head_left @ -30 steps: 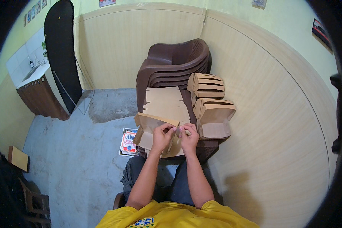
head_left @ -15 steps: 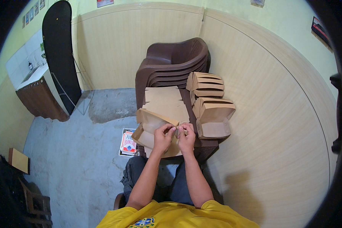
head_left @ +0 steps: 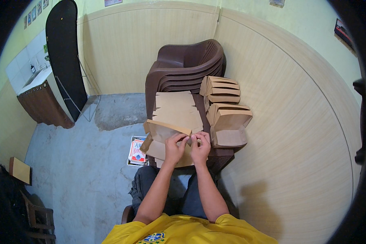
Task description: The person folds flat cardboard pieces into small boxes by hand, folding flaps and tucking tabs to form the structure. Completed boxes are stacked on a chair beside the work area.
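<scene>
Half-folded brown paper box [head_left: 162, 136], now lower

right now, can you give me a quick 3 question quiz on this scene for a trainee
1. True or false: both the left hand and the right hand grip the half-folded cardboard box.
2. Where do the finished folded boxes sit relative to the flat cardboard blanks? A) to their left B) to their right C) on the floor
3. What holds up the blanks and the boxes?

Key
1. True: the fingers of both hands pinch the same flap at its right end.
2. B
3. The stack of brown plastic chairs.
</scene>
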Motion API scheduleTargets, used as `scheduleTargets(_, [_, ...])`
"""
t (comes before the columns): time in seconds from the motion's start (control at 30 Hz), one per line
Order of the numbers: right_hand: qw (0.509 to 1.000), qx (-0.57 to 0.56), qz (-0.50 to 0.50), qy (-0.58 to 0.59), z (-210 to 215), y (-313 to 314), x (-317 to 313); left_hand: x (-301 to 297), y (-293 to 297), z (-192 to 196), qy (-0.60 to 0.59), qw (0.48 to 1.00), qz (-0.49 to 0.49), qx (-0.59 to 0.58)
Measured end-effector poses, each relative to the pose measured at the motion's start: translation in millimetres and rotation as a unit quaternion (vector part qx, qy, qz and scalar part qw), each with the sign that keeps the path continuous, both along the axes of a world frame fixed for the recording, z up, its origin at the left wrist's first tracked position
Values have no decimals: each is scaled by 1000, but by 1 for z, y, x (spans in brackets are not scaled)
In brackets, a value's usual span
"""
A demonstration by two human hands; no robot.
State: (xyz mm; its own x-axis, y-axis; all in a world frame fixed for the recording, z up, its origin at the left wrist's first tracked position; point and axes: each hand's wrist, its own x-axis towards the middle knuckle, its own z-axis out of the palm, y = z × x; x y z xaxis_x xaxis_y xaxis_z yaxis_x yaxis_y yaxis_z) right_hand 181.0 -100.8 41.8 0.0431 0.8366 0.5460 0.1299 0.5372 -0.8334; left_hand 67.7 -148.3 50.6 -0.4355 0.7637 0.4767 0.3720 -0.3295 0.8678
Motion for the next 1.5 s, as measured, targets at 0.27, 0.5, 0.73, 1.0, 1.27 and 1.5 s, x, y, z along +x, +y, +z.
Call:
scheduleTargets(0.27, [998,-38,24,37,-11,1,-5,2,-2,0,31,998,21,44])
scheduleTargets(0.5, [997,-52,35,49,-13,-1,-6,1,-1,-6,-13,1000,17,9])
scheduleTargets(0.73, [999,-25,25,-1,-8,-1,4,-6,-3,-10,-43,998,-20,-34])
scheduleTargets(1.0, [992,-68,81,65,-19,3,2,-14,4,-20,-210,970,-112,-53])
scheduleTargets(1.27, [983,-100,117,97,-19,0,4,-11,1,-24,-82,996,-43,-15])
scheduleTargets(1.5, [994,-25,103,-6,-5,3,9,-2,-1,-14,10,999,31,23])
